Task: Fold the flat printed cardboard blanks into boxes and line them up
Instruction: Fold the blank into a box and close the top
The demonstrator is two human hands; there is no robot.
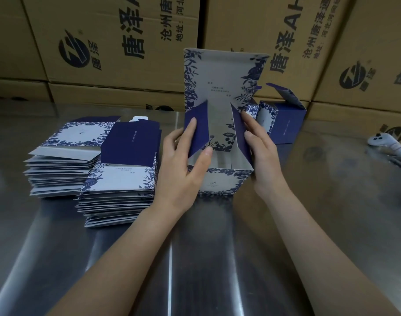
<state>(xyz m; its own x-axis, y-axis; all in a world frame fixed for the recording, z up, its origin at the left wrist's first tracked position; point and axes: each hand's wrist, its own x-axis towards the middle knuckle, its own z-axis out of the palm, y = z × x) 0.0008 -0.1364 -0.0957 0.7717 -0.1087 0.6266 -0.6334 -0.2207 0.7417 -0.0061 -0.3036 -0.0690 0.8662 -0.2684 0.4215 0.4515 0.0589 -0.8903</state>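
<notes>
Left hand [183, 169], right hand [262, 149] pinching flaps [198, 128], half-folded box [220, 181], lid [220, 76] upright

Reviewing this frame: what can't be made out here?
Head view:
- Print on the raised lid of the box: too small to read.
- Box floor: hidden by its front wall and blue flaps.
- Finished box behind: partly hidden by the right hand.
- Blank stacks: sheet count lost, edges blur.

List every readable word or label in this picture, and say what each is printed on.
"唐泽": left carton.
"唐泽AH", cut off: middle carton.
"沧州唐泽": smaller line, middle carton.
"地址:河北": left carton.
Print on the box lid and top blank: too small.
</notes>
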